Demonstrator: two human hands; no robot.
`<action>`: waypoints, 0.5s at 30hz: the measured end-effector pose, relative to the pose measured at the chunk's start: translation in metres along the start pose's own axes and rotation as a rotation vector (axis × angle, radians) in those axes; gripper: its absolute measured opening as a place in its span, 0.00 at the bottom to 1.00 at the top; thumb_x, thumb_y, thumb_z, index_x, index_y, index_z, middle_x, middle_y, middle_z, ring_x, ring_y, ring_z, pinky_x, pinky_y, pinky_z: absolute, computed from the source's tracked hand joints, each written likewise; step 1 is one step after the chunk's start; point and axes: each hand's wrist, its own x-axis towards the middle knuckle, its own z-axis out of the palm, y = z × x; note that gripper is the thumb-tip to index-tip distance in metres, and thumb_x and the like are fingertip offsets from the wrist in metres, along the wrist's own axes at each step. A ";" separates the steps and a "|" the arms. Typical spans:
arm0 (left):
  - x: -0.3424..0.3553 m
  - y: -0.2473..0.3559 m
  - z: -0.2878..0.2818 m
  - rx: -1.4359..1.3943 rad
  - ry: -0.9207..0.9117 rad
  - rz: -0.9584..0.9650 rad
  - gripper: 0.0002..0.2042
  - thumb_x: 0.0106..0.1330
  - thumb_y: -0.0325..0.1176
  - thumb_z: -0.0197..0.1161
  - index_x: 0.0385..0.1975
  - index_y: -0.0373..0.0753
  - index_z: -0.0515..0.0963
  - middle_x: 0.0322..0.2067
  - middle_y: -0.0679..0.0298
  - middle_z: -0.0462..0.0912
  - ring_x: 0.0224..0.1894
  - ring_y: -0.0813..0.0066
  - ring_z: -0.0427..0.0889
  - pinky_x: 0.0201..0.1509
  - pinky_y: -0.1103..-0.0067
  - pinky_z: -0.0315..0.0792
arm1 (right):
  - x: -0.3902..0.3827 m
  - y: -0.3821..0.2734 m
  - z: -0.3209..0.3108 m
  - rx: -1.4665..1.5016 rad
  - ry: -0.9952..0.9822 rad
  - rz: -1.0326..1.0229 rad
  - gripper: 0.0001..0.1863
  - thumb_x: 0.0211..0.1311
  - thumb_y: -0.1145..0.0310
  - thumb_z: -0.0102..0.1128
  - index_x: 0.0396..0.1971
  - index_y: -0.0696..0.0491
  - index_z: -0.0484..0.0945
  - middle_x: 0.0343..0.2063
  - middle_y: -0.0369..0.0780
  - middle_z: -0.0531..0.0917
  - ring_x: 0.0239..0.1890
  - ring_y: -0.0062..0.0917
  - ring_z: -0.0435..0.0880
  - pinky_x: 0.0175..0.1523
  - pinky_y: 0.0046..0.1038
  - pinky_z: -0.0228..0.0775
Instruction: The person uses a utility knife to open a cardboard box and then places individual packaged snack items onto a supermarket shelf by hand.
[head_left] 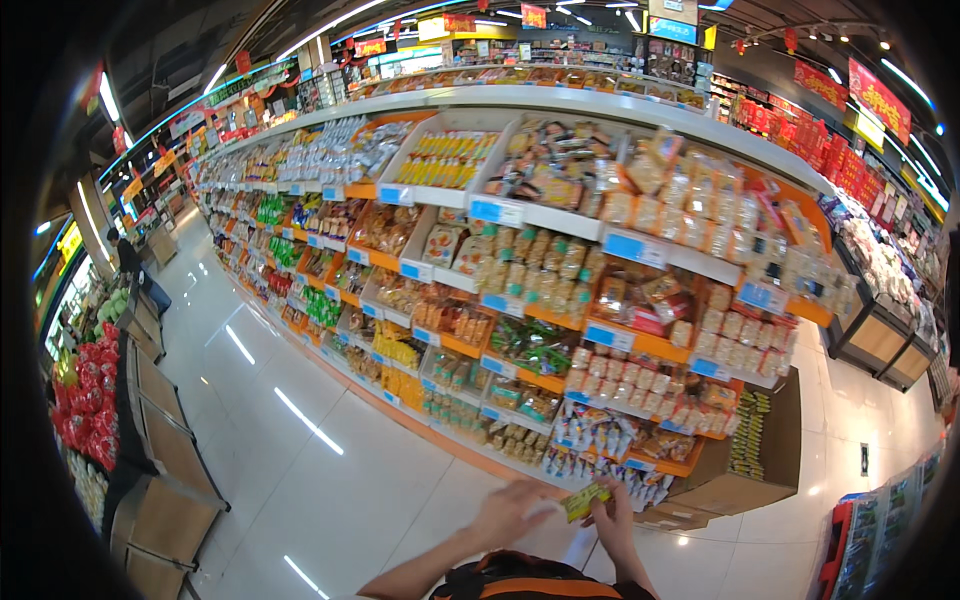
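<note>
A small yellow-green snack packet [584,501] is pinched between the thumb and fingers of my right hand [614,517], low in the head view and in front of the shelf's bottom rows. Just left of the packet is my left hand [513,514], its fingers smeared by motion. Something pale shows beside its fingertips, too blurred to name. To the right of my hands, an open cardboard box [787,442] on the floor holds many similar green packets [748,433].
A long tiered shelf [560,208] of packaged snacks runs across the front, with blue price tags. Produce stands [176,420] line the left, where a person [130,262] stands far down the tiled aisle [300,440]. Another display stand [885,340] and bluish packs [890,530] are at right.
</note>
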 end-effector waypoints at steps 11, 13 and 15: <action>0.192 -0.081 -0.250 0.223 0.358 0.353 0.16 0.57 0.26 0.63 0.47 0.38 0.76 0.49 0.56 0.79 0.52 0.56 0.76 0.56 0.69 0.70 | 0.091 -0.105 0.084 -0.165 0.105 -0.154 0.18 0.60 0.77 0.58 0.50 0.58 0.68 0.33 0.38 0.78 0.26 0.14 0.79 0.28 0.18 0.73; 0.223 -0.096 -0.277 0.235 0.402 0.387 0.17 0.59 0.25 0.62 0.50 0.37 0.75 0.53 0.56 0.76 0.56 0.58 0.74 0.60 0.70 0.67 | 0.108 -0.122 0.090 -0.229 0.050 -0.154 0.18 0.60 0.76 0.59 0.51 0.57 0.70 0.29 0.36 0.79 0.25 0.12 0.78 0.29 0.17 0.71; 0.247 -0.107 -0.306 0.274 0.405 0.382 0.18 0.60 0.25 0.60 0.52 0.37 0.75 0.55 0.57 0.75 0.57 0.58 0.73 0.61 0.70 0.66 | 0.131 -0.136 0.104 -0.224 0.036 -0.205 0.18 0.61 0.74 0.60 0.52 0.57 0.72 0.22 0.32 0.77 0.23 0.11 0.77 0.29 0.15 0.67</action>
